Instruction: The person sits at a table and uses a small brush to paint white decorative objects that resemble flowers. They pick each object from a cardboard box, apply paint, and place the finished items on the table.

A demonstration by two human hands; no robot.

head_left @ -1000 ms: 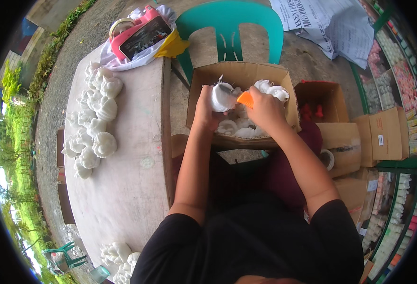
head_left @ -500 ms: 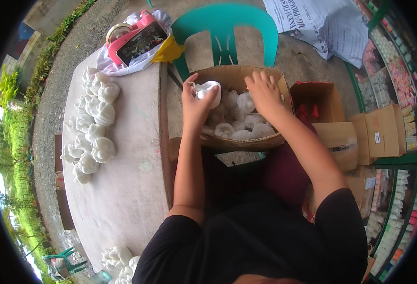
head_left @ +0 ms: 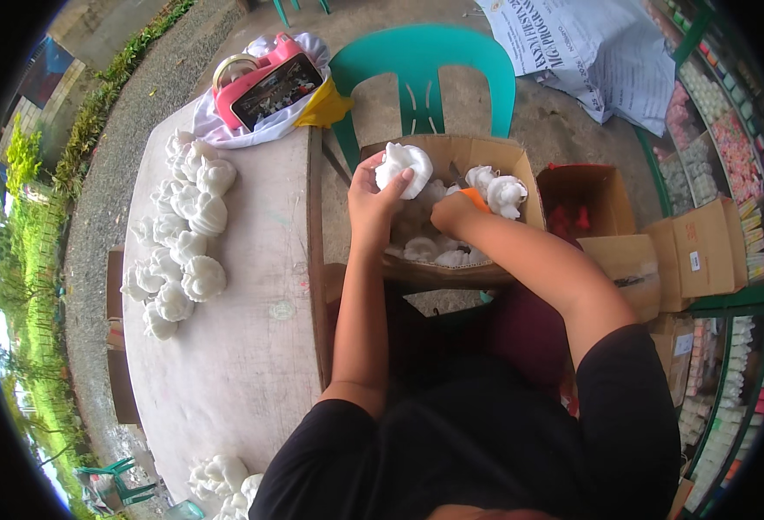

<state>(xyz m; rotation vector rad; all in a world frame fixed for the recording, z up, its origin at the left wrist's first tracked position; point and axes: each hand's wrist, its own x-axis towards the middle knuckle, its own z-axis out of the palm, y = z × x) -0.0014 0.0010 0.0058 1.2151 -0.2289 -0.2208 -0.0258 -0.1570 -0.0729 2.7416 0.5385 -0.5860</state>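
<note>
My left hand [head_left: 380, 192] holds up a white flower-shaped candle [head_left: 405, 170], thumb across its front, above the left side of an open cardboard box [head_left: 486, 152]. Closed in a fist over the box, my right hand [head_left: 457, 215] grips an orange-handled tool [head_left: 475, 199]. A thin dark blade seems to point up from it toward the candle; its exact kind is partly hidden. More white candles [head_left: 505, 192] fill the box, some behind my right hand and forearm. On the table to the left, a cluster of similar candles [head_left: 187, 208] lies in uneven rows.
Beyond the box stands a green plastic chair [head_left: 421, 52]. A pink case with a phone [head_left: 274, 87] rests at the far end of the table [head_left: 252, 373]. To the right are a box with red pieces [head_left: 603, 186], cardboard flaps [head_left: 707, 247] and stocked shelves [head_left: 720, 390].
My left hand has turned the candle and brought it nearer the middle. My right hand, formerly reaching into the box with spread fingers, is now closed on the orange-handled tool. The view has shifted slightly.
</note>
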